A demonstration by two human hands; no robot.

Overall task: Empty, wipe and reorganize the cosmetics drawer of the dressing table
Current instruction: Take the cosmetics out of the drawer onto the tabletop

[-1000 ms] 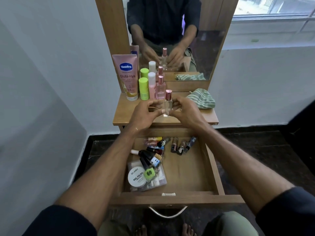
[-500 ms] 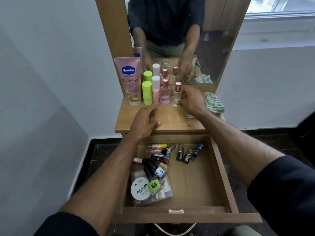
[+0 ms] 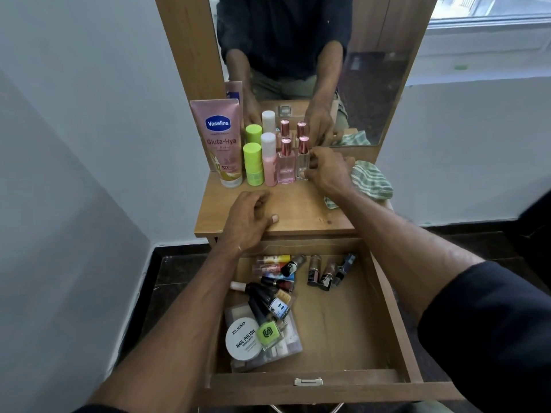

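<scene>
On the tabletop stand 1 Vaseline tube (image 3: 221, 141), 3 capped bottles (image 3: 253, 163), 2 perfume bottles (image 3: 286, 162) and 1 striped cloth (image 3: 371, 181).

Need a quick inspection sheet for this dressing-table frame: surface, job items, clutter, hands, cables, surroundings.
Surface: wooden tabletop, bare at the front.
Job's things: open drawer holds nail polish bottles, a round white tub and a clear case; Vaseline tube, green bottle, pink bottle and pink perfume bottle line the back.
Clutter: striped cloth at the right edge.
Hands: left hand rests on the tabletop, empty; right hand grips the clear perfume bottle.
Cables: nothing seen.
Surroundings: mirror, white walls, window upper right, dark floor.
</scene>
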